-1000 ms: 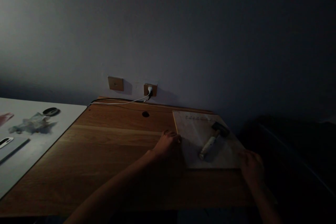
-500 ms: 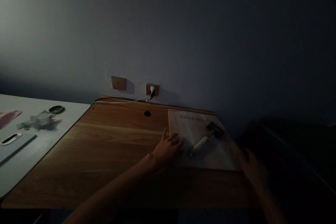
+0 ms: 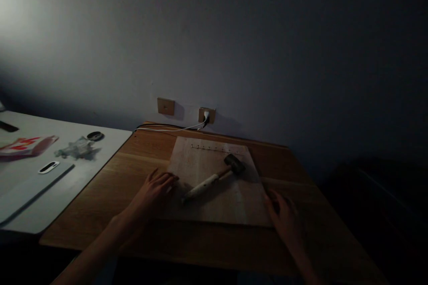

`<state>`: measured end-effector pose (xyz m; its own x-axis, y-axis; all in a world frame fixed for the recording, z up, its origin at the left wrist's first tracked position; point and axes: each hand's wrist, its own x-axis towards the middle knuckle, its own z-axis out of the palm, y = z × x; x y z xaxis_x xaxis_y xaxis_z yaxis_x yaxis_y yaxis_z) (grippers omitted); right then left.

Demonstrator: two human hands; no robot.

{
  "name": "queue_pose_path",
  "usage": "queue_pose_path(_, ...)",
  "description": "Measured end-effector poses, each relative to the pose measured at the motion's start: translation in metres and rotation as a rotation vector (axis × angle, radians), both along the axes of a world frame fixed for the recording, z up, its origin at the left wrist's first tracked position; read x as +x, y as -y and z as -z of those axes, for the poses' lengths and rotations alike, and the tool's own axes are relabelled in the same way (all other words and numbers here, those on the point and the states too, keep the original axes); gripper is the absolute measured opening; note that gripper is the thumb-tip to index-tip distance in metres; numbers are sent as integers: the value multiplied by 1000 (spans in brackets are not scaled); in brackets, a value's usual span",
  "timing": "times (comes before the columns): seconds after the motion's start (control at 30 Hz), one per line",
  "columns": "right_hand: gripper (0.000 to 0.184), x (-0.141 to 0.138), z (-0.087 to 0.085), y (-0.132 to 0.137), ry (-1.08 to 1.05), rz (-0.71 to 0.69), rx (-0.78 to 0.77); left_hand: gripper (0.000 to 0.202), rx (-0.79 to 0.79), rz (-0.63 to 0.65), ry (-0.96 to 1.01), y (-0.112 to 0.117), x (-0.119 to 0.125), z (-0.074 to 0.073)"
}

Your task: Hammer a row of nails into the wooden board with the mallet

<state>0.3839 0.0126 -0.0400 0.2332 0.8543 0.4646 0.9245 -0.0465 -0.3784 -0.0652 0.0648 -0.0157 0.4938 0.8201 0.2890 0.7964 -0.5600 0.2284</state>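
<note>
A pale wooden board (image 3: 227,207) lies flat on the brown wooden table, with a row of several upright nails (image 3: 216,148) near its far edge. Resting diagonally on it is a hammer (image 3: 209,183), its dark head to the far right and its light-wrapped handle towards my left hand. My left hand (image 3: 157,189) grips the board's left edge, fingers over the top and thumb hidden. On the opposite side my right hand (image 3: 286,216) is closed on the near right edge. Dim light hides the undersides of both hands.
A wooden table (image 3: 110,187) adjoins a white surface (image 3: 113,139) on the left. There lie a crumpled clear bag (image 3: 80,149), a dark oval object (image 3: 95,136), a red-marked packet (image 3: 33,146) and a grey flat panel (image 3: 36,191). Cables run to a wall socket (image 3: 202,115).
The board has moved left across the table, away from the right edge, with both hands at its sides and the hammer riding on top. The view has shifted slightly left.
</note>
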Motion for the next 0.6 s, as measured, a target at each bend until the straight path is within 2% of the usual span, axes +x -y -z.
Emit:
queue_pose_path(0.1, 48, -8, -3, -13, 27, -70, -4, 29, -13, -33, -6, -2, -10, -10)
queue_pose_path(0.17, 40, -12, -9, -31, 16, -120, 17, 30, -27, -47, 11, -15, -8, -18)
queue_pose_path(0.27, 27, -21, -28, -74, -26, -224, 52, 33, -51, -57, 68, -55, 7, -27)
queue_pose_path(0.3, 30, -26, -36, -92, -35, -245, 33, 33, -53, -60, 79, -73, 14, -29)
queue_pose_path(0.37, 36, -36, -52, -132, -23, -292, -144, 35, -60, -65, 102, -109, 28, -29)
queue_pose_path(0.43, 32, -46, -63, -169, -9, -338, -228, 35, -59, -37, 114, -140, 40, -27)
queue_pose_path(0.53, 20, -60, -66, -210, 30, -400, -334, 28, -58, 49, 86, -171, 49, -21)
queue_pose_path(0.6, 11, -68, -62, -223, 67, -429, -405, 29, -72, 82, 61, -182, 49, -17)
